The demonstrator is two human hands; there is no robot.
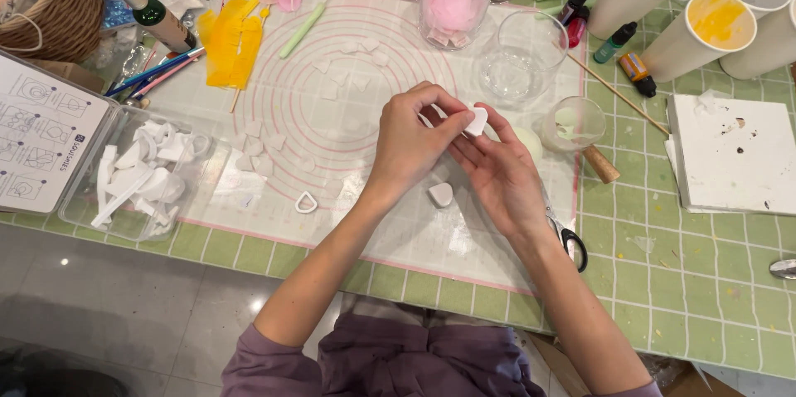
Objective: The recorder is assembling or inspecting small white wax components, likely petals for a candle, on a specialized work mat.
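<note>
White cutter (pixel 306 202) beside scissors (pixel 569 239)

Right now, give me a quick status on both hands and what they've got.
Left hand and right hand both pinching one small white petal piece. Held above the silicone mat. Second white piece lies just below; nothing blocking.

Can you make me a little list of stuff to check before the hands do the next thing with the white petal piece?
1. White petal piece held by both hands: ok.
2. Left hand grip on its edge, thumb and fingers: ok.
3. Right hand supporting underneath: ok.
4. Second white piece lying on the mat, apart from the hands: ok.
5. Scissors close to the right wrist: not ok.
6. Piece soft or dry: cannot tell.
</note>
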